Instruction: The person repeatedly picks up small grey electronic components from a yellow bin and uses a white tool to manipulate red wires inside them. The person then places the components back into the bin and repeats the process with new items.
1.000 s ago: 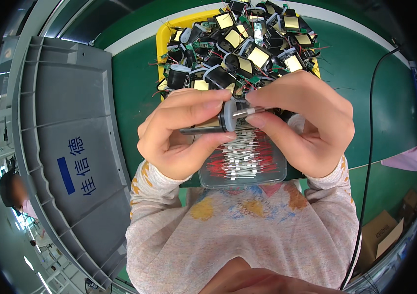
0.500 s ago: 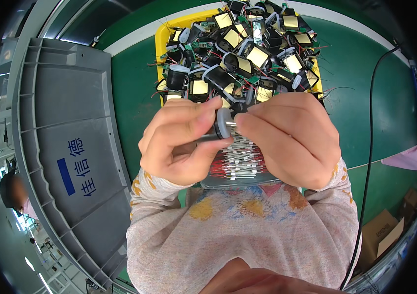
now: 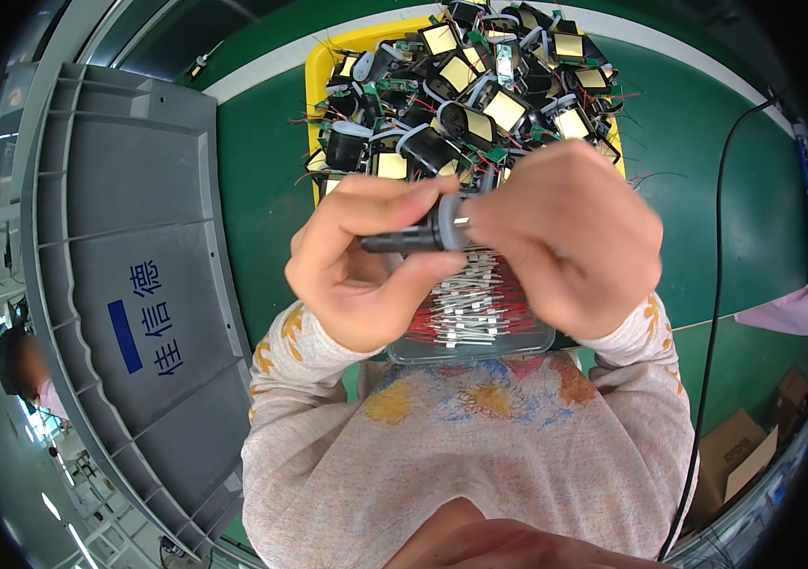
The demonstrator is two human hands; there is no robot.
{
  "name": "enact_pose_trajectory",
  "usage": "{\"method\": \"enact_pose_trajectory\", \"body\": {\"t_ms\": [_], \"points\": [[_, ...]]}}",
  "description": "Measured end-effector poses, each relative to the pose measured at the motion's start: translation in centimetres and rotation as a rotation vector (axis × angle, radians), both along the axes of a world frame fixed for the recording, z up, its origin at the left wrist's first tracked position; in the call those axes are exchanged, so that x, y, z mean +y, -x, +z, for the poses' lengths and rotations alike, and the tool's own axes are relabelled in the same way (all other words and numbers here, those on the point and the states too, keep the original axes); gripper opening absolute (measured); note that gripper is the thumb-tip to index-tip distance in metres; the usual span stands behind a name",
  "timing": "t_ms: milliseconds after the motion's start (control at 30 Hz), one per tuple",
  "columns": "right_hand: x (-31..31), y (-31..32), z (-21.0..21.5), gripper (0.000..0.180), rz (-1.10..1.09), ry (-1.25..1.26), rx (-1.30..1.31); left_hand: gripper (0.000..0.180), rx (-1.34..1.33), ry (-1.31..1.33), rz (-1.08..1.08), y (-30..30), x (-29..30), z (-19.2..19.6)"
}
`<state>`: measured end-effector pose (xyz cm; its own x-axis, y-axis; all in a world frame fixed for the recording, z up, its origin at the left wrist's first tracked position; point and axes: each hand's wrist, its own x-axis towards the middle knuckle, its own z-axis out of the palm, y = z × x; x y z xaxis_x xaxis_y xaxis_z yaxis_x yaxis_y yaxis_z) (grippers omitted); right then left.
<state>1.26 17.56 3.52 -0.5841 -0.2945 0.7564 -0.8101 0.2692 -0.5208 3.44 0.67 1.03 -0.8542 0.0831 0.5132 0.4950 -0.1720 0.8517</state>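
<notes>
My left hand (image 3: 342, 261) is closed around a black plastic housing (image 3: 408, 239) with a grey ring (image 3: 453, 223) at its right end. The thumb and fingers grip it from below and above, and the housing lies roughly level. Against the ring's face, my right hand (image 3: 579, 242) is closed in a pinch and blurred by motion. A small shiny metal bit (image 3: 462, 222) shows between its fingertips and the ring; what exactly the fingers hold is hidden. Below both hands is a clear plastic box (image 3: 470, 355) with many thin white pieces with red leads (image 3: 470, 303).
Beyond my hands a yellow tray (image 3: 316, 81) is heaped with black housings (image 3: 427, 150), grey rings, circuit boards and red wires. A large grey crate (image 3: 157, 228) stands on the left. A black cable (image 3: 719, 237) runs down the right side, with cardboard boxes (image 3: 736, 455) at lower right.
The housing has shifted slightly right and turned so more of its black body shows. My right hand has lifted and rotated at the ring.
</notes>
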Motion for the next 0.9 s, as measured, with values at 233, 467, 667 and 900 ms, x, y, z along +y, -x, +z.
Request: {"method": "enact_pose_trajectory", "body": {"t_ms": [233, 467, 667, 900], "points": [[0.6, 2.0, 0.9, 0.039, 0.179, 0.297, -0.658, 0.038, -0.555, -0.404, -0.185, 1.8, 0.2, 0.6], [-2.2, 1.8, 0.9, 0.009, 0.138, 0.267, -0.629, 0.038, -0.453, -0.434, -0.176, 1.6, -0.2, 0.3], [-3.3, 1.6, 0.8, 0.008, -0.148, 0.039, -0.185, 0.041, -0.189, -0.306, -0.006, 1.7, -0.1, -0.4], [-3.9, 2.0, 1.0, 0.007, -0.183, 0.072, -0.107, 0.040, -0.164, -0.291, 0.023, 2.0, -0.4, -0.4]]}}
